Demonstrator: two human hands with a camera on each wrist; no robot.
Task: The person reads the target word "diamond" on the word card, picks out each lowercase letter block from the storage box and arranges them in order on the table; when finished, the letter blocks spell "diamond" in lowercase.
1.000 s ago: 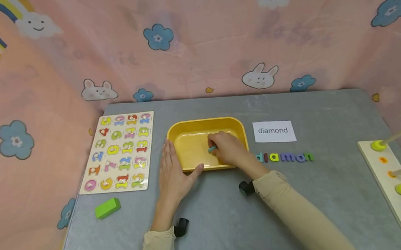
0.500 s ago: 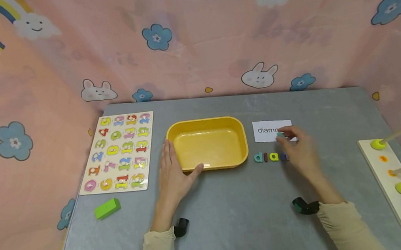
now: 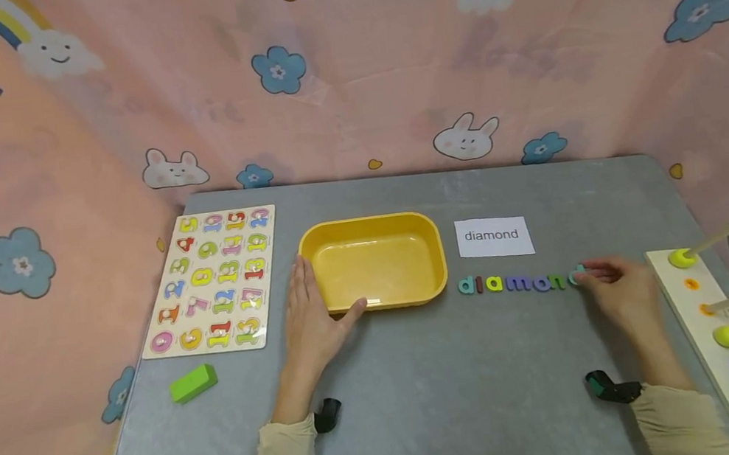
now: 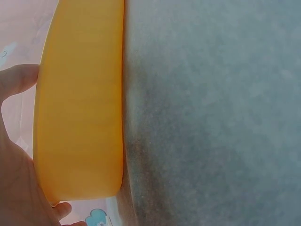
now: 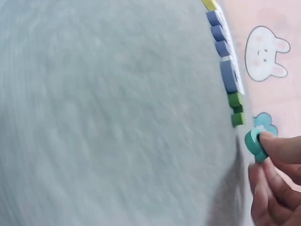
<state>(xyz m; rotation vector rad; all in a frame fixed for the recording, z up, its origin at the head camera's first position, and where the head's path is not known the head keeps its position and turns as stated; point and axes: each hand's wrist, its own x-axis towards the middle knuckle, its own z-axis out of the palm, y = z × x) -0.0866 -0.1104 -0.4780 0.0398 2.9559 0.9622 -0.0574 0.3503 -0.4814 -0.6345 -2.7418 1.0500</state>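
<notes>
My right hand (image 3: pixel 625 296) pinches a teal letter d (image 5: pixel 254 142) between thumb and fingers, at the right end of a row of coloured letters. That row reads d, i, a, m, o, n, with a green n (image 3: pixel 558 281) nearest the held letter. Above it lies a white card (image 3: pixel 494 237) printed "diamond". My left hand (image 3: pixel 314 322) rests against the near left corner of a yellow tray (image 3: pixel 382 305), its fingers straight along the left side and the thumb at the front rim. In the left wrist view the thumb touches the tray's wall (image 4: pixel 80 103).
A wooden number puzzle board (image 3: pixel 210 281) lies at the left, with a green block (image 3: pixel 193 383) in front of it. At the right edge stands a pegged counting board (image 3: pixel 713 309) with yellow and blue rings. A patterned pink curtain (image 3: pixel 348 73) hangs behind the table.
My right hand has lifted the teal letter out of the tray and carried it right, past the card, to the end of the letter row. My left hand stays at the tray.
</notes>
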